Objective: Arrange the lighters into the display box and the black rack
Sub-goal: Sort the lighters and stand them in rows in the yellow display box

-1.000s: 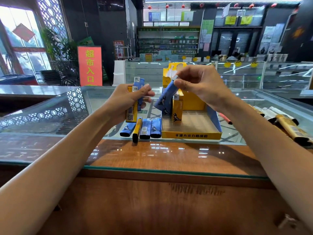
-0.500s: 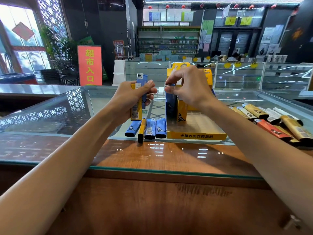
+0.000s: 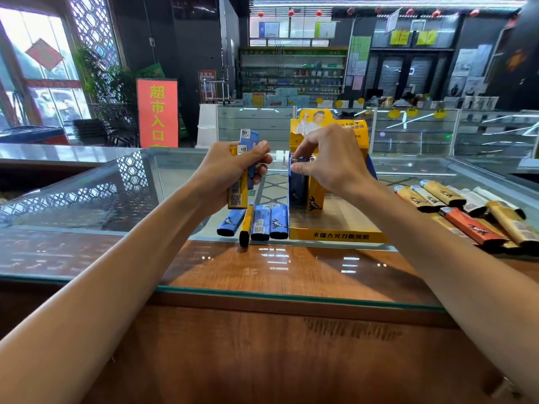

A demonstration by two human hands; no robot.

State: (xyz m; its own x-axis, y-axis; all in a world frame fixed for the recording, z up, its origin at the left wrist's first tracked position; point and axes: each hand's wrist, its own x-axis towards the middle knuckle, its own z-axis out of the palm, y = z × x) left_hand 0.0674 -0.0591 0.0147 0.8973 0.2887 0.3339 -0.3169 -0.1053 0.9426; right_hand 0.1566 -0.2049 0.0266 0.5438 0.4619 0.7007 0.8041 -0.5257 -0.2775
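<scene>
Right grip pinches blue lighter in box; left grip holds lighters.

Red standing sign, far behind and left of the display box: four yellow characters, top to bottom, 超市入口. Display box, front lip: one line of black Chinese print; 大火力 reads, the rest uncertain. Back card of the box: small print, too blurred. Yellow lighter gripped in the left hand, left of the box: barcode above a QR code, digits illegible. Lying blue lighter, just left of the box: code label, illegible. Standing blue lighter in the box, pinched by the right hand: black script logo, unreadable.
</scene>
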